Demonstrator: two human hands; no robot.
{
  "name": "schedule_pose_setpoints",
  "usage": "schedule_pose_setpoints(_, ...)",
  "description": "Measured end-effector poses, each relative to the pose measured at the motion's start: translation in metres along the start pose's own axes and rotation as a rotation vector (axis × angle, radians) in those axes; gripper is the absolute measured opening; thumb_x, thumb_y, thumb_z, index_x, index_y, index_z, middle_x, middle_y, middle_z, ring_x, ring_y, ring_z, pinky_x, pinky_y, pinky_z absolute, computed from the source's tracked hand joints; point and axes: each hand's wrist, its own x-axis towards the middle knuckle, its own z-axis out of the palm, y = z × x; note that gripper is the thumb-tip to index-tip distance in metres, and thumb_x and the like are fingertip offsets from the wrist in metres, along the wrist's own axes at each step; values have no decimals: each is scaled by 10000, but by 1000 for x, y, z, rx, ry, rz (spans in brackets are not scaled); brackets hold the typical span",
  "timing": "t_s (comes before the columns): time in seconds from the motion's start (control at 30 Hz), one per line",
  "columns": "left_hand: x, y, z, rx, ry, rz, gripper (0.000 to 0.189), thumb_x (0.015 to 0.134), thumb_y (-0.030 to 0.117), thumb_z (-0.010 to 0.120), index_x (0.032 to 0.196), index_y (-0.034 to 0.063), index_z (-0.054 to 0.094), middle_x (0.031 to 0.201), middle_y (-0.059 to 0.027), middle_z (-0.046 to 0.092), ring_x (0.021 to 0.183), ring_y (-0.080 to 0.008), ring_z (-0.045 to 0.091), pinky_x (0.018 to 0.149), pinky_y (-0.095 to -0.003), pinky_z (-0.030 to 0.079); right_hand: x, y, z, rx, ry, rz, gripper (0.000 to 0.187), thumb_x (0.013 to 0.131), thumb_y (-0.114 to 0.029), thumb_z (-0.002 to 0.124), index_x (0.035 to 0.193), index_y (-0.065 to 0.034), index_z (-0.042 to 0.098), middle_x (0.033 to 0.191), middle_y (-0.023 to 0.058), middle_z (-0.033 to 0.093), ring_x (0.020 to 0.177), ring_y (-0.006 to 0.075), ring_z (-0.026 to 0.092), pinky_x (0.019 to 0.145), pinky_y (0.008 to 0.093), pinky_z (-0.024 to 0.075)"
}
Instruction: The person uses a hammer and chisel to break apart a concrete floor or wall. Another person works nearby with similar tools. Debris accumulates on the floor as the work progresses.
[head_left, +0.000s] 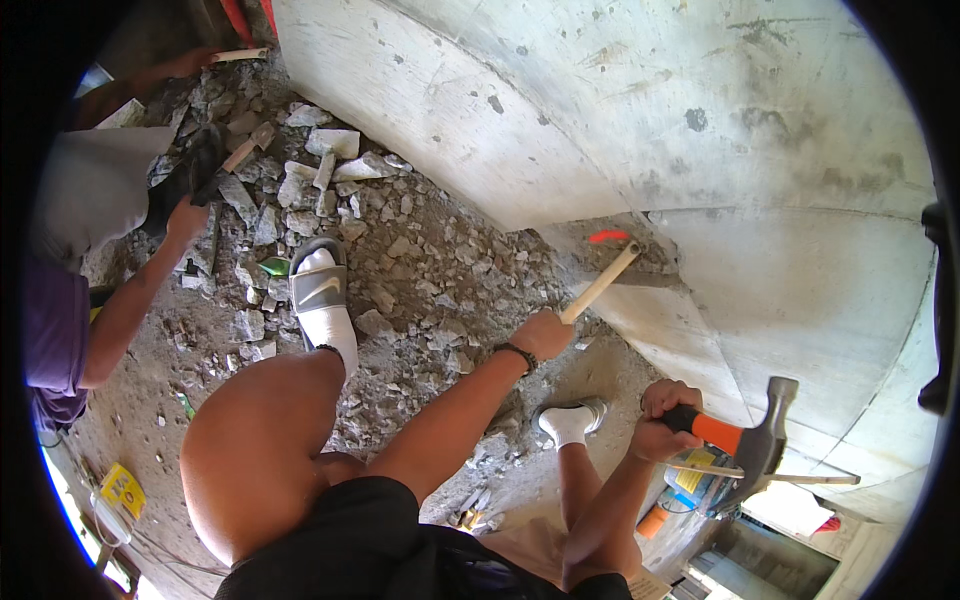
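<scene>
A claw hammer (761, 442) with an orange and black handle is gripped in my right hand (667, 421), raised at the lower right. My left hand (546, 335) is closed around a pale rod-like tool (604, 281), perhaps a chisel with a light sleeve. Its far end lies at a broken recess (611, 229) in the base of the grey concrete wall (712, 270), close to a red paint mark (608, 236). What the rod's tip touches cannot be told. Broken concrete rubble (420, 285) spreads over the dirt ground left of the wall.
At the left a co-worker's hand (186, 219) is by a dark tool; another hand (189, 63) holds a light rod (240, 55). My sandalled foot (322, 289) stands among rubble chunks (334, 142). A yellow package (124, 491), cables and a plastic container (690, 480) lie lower down.
</scene>
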Motion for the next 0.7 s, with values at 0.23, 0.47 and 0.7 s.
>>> schedule_pose_setpoints(0.23, 12, -26, -15, 226, 158, 143, 383, 830, 334, 554, 901, -28, 656, 826, -250, 647, 777, -380, 641, 708, -463, 517, -13, 3, -2, 49, -40, -32, 727, 768, -791, 407, 744, -64, 408, 544, 8, 353, 461, 116, 323, 432, 251, 272)
schedule_pose_setpoints(0.47, 29, -18, -25, 244, 107, 103, 410, 848, 353, 557, 889, -42, 655, 754, -197, 657, 686, -309, 657, 637, -441, 522, -14, 4, 6, -2, -63, -51, 752, 748, -804, 419, 746, -53, 432, 543, 6, 351, 473, 123, 333, 434, 256, 251)
schedule_pose_setpoints(0.7, 42, -23, -30, 248, 11, 117, 437, 858, 360, 540, 881, -62, 653, 743, -197, 655, 658, -307, 652, 617, -436, 512, -21, 21, 8, 5, -158, -159, 692, 784, -734, 478, 730, -44, 458, 578, 17, 383, 492, 125, 365, 451, 254, 267)
